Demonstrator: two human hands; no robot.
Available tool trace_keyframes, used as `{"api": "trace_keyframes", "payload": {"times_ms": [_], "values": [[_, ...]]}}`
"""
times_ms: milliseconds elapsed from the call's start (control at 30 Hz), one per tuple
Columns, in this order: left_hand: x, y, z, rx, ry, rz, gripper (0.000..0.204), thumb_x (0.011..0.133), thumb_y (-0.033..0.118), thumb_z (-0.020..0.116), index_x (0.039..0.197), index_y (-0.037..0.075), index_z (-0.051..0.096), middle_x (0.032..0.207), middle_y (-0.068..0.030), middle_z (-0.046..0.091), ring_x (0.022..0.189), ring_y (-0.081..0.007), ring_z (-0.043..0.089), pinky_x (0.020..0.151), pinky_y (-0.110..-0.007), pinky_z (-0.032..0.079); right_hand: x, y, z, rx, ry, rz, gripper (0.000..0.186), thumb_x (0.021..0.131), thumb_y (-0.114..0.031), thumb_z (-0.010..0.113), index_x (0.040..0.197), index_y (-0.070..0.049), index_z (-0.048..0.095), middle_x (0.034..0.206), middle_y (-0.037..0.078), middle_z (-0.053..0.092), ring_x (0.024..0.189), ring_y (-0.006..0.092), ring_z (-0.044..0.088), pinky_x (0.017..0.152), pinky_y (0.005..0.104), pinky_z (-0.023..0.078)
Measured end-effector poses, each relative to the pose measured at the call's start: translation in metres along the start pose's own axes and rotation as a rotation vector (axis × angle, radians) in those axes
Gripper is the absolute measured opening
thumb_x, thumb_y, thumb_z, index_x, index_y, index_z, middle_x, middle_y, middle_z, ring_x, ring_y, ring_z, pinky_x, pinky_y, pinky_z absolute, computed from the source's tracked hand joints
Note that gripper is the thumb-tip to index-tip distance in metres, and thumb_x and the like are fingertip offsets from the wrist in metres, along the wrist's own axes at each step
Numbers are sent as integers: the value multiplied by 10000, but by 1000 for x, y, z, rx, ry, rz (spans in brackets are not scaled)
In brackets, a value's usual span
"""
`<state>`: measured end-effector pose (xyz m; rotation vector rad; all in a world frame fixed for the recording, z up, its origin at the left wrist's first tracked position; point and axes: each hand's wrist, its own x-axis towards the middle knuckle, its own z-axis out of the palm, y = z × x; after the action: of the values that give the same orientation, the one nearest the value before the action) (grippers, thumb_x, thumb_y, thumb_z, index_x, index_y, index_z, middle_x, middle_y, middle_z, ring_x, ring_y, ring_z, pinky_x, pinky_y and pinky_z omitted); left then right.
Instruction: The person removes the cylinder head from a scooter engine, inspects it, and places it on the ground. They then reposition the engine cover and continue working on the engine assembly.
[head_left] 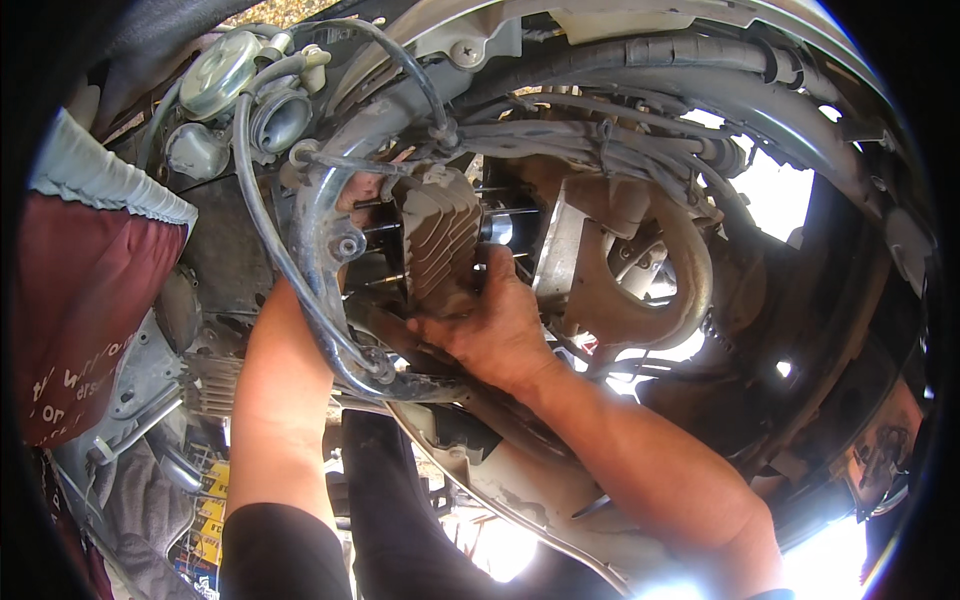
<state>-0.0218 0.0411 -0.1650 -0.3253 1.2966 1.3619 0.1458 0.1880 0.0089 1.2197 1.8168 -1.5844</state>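
Note:
A finned metal engine cylinder (440, 235), brown and grimy, sits on several long studs inside the scooter frame. My right hand (505, 325) is closed on its lower right side, thumb up along the fins' edge and fingers under the bottom. Just right of the thumb a shiny round metal part (497, 228) shows between the studs. My left arm reaches up behind a bent frame tube (325, 215). Only part of my left hand (362, 190) shows, by the cylinder's left side near the stud ends; the tube and a hose hide most of its fingers.
A carburetor (275, 120) hangs at the upper left on a black hose (262, 235) that loops in front of the tube. Bundled cables (590, 135) cross above the cylinder. A curved metal bracket (690, 270) stands to the right. Dark red cloth (90, 310) hangs at the left.

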Motion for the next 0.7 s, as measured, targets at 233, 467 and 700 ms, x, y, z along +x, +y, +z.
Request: {"api": "trace_keyframes", "payload": {"times_ms": [233, 467, 700], "values": [[-6, 6, 8, 21, -11, 2, 464, 929, 399, 578, 1241, 55, 583, 1055, -75, 656, 912, -165, 637, 755, -330, 545, 2, 4, 1, -3, 3, -10, 830, 645, -337, 871, 1180, 33, 356, 1070, 259, 637, 1015, 402, 632, 883, 401, 502], [23, 19, 33, 90, -20, 44, 452, 933, 377, 583, 1245, 49, 582, 1063, -79, 655, 921, -167, 636, 765, -333, 544, 5, 15, 8, 38, 13, -26, 875, 648, -379, 873, 1181, 53, 330, 1075, 253, 638, 1013, 368, 643, 879, 378, 502], [20, 26, 44, 107, -43, 48, 441, 937, 354, 587, 1249, 43, 581, 1071, -83, 654, 930, -168, 635, 775, -336, 542, 6, 16, 8, 80, -30, -6, 791, 663, -158, 881, 1218, 49, 356, 1206, 204, 559, 1103, 247, 566, 959, 345, 467]]}}
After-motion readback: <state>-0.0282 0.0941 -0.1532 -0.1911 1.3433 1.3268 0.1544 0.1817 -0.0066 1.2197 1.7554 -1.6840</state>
